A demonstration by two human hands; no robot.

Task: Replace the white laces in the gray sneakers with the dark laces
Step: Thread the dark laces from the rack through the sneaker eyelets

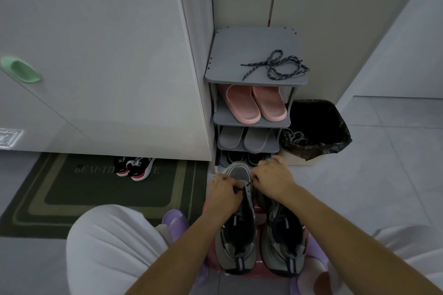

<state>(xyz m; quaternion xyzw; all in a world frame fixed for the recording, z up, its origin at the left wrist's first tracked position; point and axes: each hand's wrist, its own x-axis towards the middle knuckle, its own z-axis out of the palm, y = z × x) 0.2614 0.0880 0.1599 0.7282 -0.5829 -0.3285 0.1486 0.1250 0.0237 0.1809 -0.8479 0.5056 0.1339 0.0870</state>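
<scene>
Two gray sneakers stand side by side on the floor before me, toes pointing away: the left sneaker (pixel 236 235) and the right sneaker (pixel 282 239). My left hand (pixel 224 195) and my right hand (pixel 273 178) are over the toe end of the left sneaker. Each pinches an end of a dark lace (pixel 248 184) at the front eyelets. A second dark lace (pixel 275 66) lies coiled on the top shelf of the gray shoe rack (pixel 223 60). White laces (pixel 296 137) hang in the bin.
The rack holds pink slippers (pixel 255 104) and gray slippers (pixel 244 139) below. A black-lined bin (pixel 316 127) stands right of it. A white cabinet (pixel 107 55) is at left, with a dark doormat (pixel 72 189) and black-red shoes (pixel 134 167) beneath. My knees flank the sneakers.
</scene>
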